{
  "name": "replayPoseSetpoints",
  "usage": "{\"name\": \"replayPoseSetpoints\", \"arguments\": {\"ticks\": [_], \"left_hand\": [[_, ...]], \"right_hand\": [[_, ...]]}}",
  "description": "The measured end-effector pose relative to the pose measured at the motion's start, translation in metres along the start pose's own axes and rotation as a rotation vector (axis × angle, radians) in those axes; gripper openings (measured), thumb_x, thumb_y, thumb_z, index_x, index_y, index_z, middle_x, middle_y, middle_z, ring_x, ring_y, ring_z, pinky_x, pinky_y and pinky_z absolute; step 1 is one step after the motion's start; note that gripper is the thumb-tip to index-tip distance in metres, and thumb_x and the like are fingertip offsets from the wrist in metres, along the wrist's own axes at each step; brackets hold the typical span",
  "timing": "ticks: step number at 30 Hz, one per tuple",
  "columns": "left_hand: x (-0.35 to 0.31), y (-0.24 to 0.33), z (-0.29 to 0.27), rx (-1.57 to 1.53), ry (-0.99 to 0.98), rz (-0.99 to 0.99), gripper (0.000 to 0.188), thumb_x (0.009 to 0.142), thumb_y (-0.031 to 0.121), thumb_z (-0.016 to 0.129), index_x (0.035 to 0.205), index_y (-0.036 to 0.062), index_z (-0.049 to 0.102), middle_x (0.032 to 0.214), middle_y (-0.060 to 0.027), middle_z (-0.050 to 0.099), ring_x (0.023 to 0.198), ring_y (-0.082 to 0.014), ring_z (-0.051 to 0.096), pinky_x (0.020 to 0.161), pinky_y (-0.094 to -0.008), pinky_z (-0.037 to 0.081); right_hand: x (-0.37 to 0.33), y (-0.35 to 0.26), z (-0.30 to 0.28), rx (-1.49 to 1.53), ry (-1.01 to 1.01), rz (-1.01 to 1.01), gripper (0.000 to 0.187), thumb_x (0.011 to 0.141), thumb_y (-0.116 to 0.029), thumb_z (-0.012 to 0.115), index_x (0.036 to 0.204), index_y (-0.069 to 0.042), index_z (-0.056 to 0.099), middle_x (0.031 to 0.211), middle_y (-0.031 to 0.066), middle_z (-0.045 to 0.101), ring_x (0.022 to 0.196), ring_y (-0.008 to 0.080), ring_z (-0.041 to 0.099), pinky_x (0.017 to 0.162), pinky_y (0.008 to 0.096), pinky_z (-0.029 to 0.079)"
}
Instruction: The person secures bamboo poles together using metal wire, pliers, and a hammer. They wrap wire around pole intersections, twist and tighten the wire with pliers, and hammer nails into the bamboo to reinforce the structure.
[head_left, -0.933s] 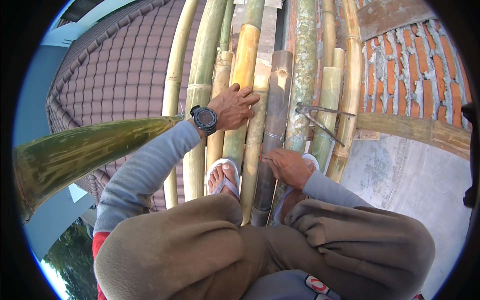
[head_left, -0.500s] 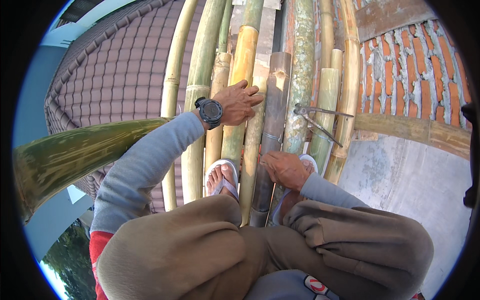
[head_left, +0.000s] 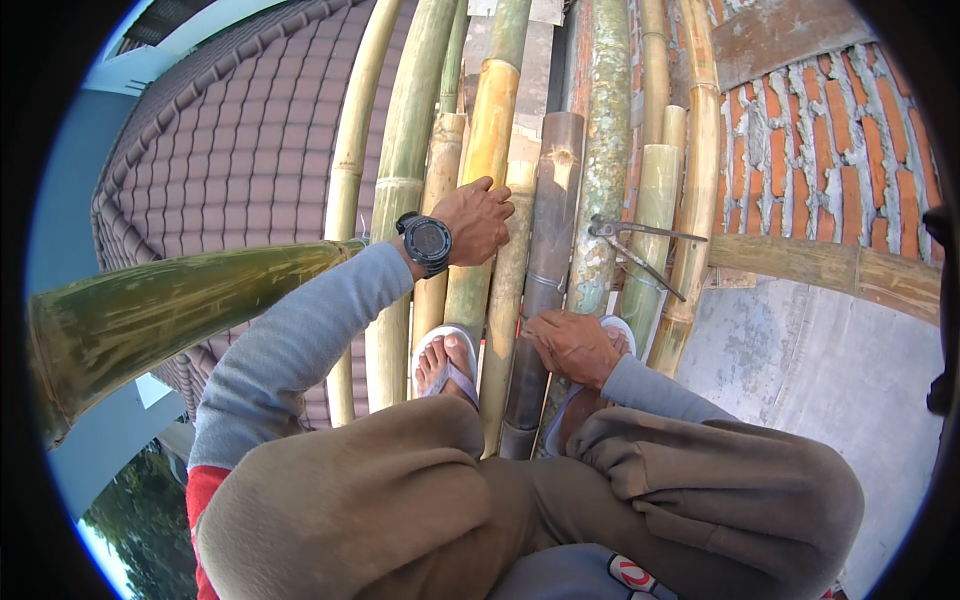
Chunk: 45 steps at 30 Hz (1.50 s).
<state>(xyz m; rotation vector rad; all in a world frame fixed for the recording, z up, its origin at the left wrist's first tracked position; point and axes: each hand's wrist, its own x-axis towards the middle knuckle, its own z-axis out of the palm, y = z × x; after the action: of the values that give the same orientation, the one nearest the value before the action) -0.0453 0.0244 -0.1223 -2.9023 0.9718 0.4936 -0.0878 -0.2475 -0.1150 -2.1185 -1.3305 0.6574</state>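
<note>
My left hand (head_left: 474, 222), with a black watch (head_left: 425, 243) on its wrist, lies over a yellow-green bamboo pole (head_left: 492, 105). Its fingers are bent and drawn together, tips hidden. Lower down, my right hand (head_left: 572, 345) is closed beside a dark bamboo pole (head_left: 553, 200), thumb and fingers pinched together; what they hold, if anything, is too small to make out. A thin wire (head_left: 545, 281) goes round the dark pole above that hand. Pincers (head_left: 640, 240) with spread handles rest on a mottled green bamboo pole (head_left: 604, 130) and its neighbours.
My sandalled feet (head_left: 445, 360) stand on the row of poles. A thick green bamboo (head_left: 180, 310) juts out at left. Beyond lies a tiled roof (head_left: 250, 150). At right are a brick wall (head_left: 820, 150), a crosswise bamboo (head_left: 830, 265) and a grey surface (head_left: 820, 390).
My left hand has drawn slightly back toward me and left, and its fingers have curled in from a more spread pose. My right hand has barely moved; the pincers lie where they were.
</note>
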Motion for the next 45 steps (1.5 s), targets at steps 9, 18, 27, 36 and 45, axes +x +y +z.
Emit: {"name": "replayPoseSetpoints", "arguments": {"ticks": [9,18,27,36,45], "left_hand": [[-0.023,-0.001,0.023,-0.281,0.065,-0.159,0.027,0.089,0.022,0.060,0.108,0.0249,0.078,0.085,-0.0079,0.074,0.089,-0.0270,0.073,0.084,-0.0429,0.054],[-0.033,0.010,0.029,-0.418,0.090,-0.275,0.030,0.092,0.022,0.058,0.115,0.0253,0.076,0.085,-0.0088,0.074,0.086,-0.0282,0.073,0.085,-0.0445,0.056],[-0.034,0.009,0.033,-0.519,0.070,-0.288,0.033,0.092,0.021,0.055,0.121,0.0218,0.071,0.090,-0.0084,0.068,0.087,-0.0285,0.070,0.085,-0.0450,0.053],[-0.039,0.006,0.014,-0.552,0.081,-0.280,0.034,0.092,0.024,0.055,0.121,0.0195,0.072,0.091,-0.0108,0.073,0.088,-0.0314,0.072,0.082,-0.0469,0.056],[-0.066,0.030,-0.200,-1.291,0.711,0.155,0.063,0.080,0.058,0.078,0.107,0.0009,0.077,0.052,-0.0005,0.050,0.046,-0.0144,0.047,0.046,-0.0324,0.033]], "right_hand": [[-0.002,0.004,0.007,0.004,0.058,-0.064,0.017,0.090,-0.009,0.069,0.105,-0.006,0.064,0.096,0.0105,0.064,0.084,0.0314,0.067,0.070,0.0407,0.056],[-0.001,0.008,0.017,0.149,0.045,-0.026,0.023,0.086,-0.004,0.063,0.109,-0.004,0.061,0.100,0.0137,0.061,0.093,0.0339,0.064,0.078,0.0433,0.056],[0.002,0.012,0.021,0.166,0.056,-0.018,0.032,0.078,0.003,0.063,0.109,-0.002,0.061,0.098,0.0160,0.059,0.093,0.0373,0.063,0.080,0.0454,0.054],[0.002,0.010,0.020,0.136,-0.020,-0.028,0.034,0.076,0.005,0.060,0.110,-0.002,0.059,0.101,0.0167,0.058,0.093,0.0379,0.062,0.081,0.0469,0.053],[0.009,0.007,0.017,0.124,0.008,-0.040,0.032,0.082,0.002,0.064,0.114,-0.004,0.063,0.106,0.0155,0.063,0.093,0.0365,0.066,0.079,0.0437,0.057]]}}
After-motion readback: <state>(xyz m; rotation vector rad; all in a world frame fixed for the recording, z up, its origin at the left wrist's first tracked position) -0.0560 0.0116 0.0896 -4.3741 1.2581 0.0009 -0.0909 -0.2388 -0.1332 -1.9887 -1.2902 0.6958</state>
